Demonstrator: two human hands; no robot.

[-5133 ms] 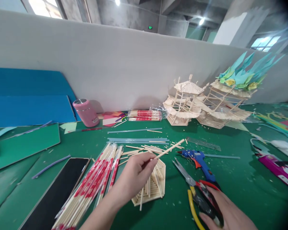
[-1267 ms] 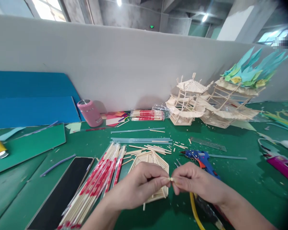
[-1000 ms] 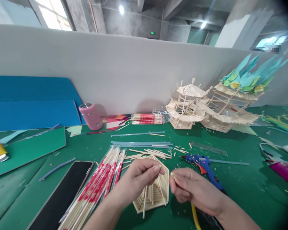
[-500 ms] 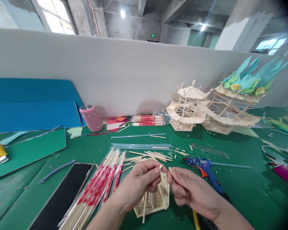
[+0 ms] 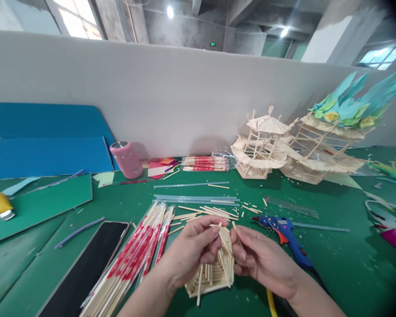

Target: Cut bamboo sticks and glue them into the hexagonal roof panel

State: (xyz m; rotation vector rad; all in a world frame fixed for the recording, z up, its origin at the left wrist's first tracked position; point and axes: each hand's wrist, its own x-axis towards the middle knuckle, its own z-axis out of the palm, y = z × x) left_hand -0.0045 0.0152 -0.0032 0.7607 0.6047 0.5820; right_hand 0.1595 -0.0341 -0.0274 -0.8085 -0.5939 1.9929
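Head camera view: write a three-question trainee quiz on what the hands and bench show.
1. True or false: the blue glue gun is in the right hand.
2. What lies under both hands? A) stick frame B) ruler C) pink cup
3. Fill in: the left hand pinches a short ____ piece.

Key: 1. False; it lies on the green mat. 2. A, the stick frame. 3. stick.
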